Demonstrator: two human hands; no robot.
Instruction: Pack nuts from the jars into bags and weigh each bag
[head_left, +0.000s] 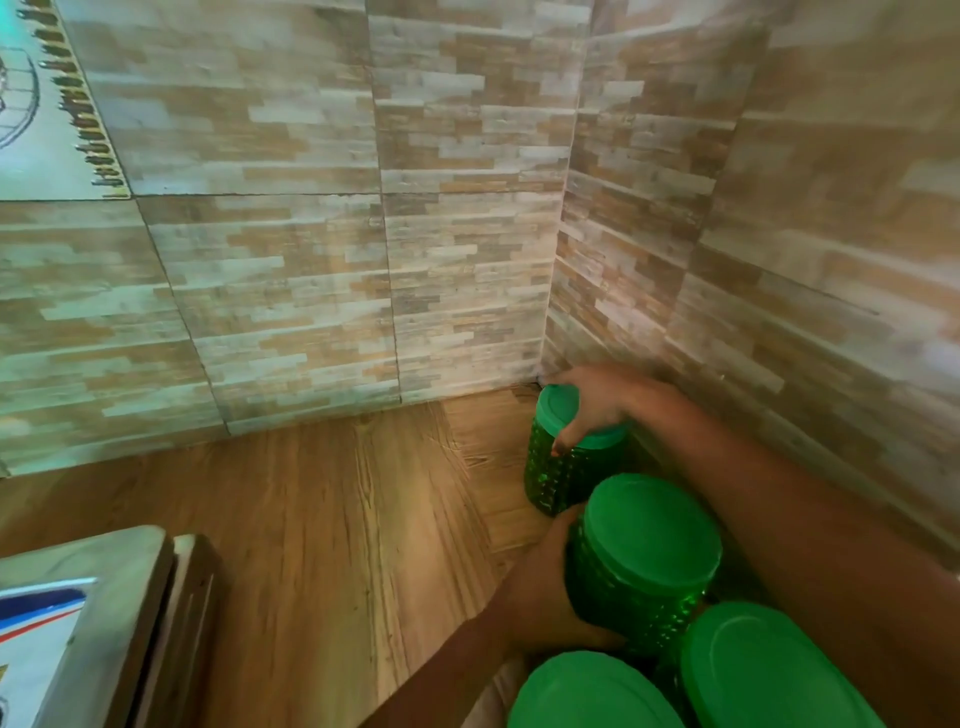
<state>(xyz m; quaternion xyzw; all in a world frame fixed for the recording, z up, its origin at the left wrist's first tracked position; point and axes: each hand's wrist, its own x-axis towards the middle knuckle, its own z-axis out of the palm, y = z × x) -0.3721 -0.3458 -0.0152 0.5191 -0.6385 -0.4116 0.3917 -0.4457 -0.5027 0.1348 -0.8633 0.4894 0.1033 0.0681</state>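
Several green studded jars with green lids stand in the back right corner of a wooden counter (337, 519). My right hand (597, 400) reaches over the farthest jar (556, 467) and grips its lid from above, fingers curled down its side. My left hand (545, 587) wraps round the left side of the middle jar (644, 561). Two more lidded jars, one (587, 696) at the bottom centre and the other (763, 675) at the bottom right, sit nearest me. The jars' contents are hidden. No bags or scale are in view.
Tiled stone-pattern walls (311, 234) close the corner behind and to the right of the jars. A grey boxy object with a printed white, blue and red top (78, 623) sits at the bottom left. Bare wood lies between it and the jars.
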